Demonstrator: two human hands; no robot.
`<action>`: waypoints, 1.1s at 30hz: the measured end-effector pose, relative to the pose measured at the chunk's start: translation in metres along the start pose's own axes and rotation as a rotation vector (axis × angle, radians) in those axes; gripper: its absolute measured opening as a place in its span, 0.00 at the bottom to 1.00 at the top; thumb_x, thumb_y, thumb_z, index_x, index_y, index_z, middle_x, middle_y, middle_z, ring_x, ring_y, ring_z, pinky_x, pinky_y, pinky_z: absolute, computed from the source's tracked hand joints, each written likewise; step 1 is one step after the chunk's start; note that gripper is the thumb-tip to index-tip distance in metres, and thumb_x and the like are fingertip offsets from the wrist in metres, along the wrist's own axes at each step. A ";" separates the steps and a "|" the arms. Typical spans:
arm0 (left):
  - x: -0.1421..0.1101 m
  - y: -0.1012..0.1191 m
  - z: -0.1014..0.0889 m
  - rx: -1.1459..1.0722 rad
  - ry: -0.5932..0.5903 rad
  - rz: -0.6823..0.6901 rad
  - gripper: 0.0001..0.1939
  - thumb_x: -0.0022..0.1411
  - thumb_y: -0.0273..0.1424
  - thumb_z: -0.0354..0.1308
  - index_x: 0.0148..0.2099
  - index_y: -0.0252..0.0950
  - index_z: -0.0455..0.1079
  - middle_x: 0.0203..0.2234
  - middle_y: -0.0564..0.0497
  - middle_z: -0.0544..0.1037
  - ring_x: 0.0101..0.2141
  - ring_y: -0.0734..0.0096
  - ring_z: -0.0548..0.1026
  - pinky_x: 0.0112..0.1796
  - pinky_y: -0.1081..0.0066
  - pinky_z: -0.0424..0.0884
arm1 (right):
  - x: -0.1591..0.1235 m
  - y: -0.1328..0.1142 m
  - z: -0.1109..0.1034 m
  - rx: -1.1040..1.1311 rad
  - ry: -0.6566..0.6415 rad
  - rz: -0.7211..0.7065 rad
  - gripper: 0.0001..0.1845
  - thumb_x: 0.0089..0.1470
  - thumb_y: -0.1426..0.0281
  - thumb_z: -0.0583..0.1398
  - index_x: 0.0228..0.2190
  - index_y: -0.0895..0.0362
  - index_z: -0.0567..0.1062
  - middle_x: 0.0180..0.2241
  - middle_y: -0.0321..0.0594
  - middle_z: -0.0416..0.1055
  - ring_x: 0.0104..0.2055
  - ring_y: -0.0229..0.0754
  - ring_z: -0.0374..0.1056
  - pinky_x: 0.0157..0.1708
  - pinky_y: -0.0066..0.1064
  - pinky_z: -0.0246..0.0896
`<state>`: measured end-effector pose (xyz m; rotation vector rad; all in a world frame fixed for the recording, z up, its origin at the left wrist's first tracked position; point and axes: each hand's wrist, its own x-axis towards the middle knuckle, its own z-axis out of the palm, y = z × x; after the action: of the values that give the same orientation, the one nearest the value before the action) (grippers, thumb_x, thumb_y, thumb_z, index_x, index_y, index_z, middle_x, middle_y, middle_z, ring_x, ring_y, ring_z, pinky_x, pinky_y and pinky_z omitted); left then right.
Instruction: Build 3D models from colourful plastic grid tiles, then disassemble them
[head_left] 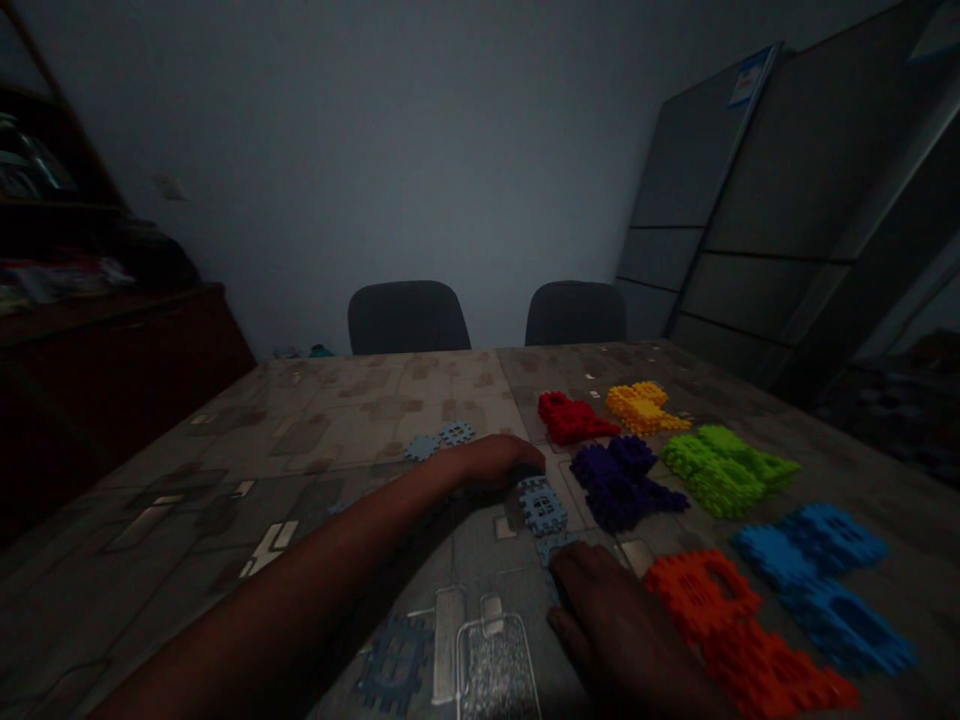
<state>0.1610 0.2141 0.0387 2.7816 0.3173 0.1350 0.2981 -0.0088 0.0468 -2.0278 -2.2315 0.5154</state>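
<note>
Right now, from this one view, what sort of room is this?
Probably a meeting or activity room: a patterned table, two dark office chairs beyond it, and tall grey cabinets at the right.

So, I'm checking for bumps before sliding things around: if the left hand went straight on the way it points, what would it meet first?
Probably the pale blue waffle-textured plastic tile just ahead of the left hand, though depth is hard to judge in this dim view.
</note>
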 end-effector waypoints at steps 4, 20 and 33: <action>0.002 0.004 -0.001 -0.031 0.016 -0.004 0.20 0.56 0.16 0.60 0.49 0.39 0.75 0.49 0.49 0.79 0.50 0.61 0.76 0.54 0.67 0.68 | -0.001 -0.001 -0.004 0.017 -0.017 -0.006 0.18 0.59 0.76 0.57 0.51 0.60 0.74 0.53 0.50 0.71 0.55 0.55 0.65 0.55 0.44 0.59; -0.092 0.002 -0.033 0.016 0.164 -0.438 0.26 0.56 0.28 0.64 0.57 0.34 0.70 0.54 0.42 0.76 0.53 0.55 0.74 0.53 0.64 0.67 | 0.002 -0.009 0.008 0.010 -0.030 -0.155 0.14 0.57 0.76 0.59 0.45 0.55 0.76 0.47 0.46 0.75 0.50 0.54 0.69 0.49 0.43 0.64; -0.043 0.025 -0.018 0.089 0.211 -0.545 0.37 0.54 0.33 0.68 0.64 0.32 0.62 0.49 0.41 0.76 0.49 0.54 0.74 0.49 0.64 0.69 | 0.004 -0.012 0.014 -0.016 0.038 -0.277 0.17 0.56 0.76 0.59 0.47 0.56 0.76 0.46 0.46 0.75 0.50 0.54 0.69 0.48 0.44 0.65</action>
<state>0.1222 0.1869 0.0618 2.6545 1.1377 0.2830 0.2822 -0.0084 0.0369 -1.6784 -2.4441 0.4287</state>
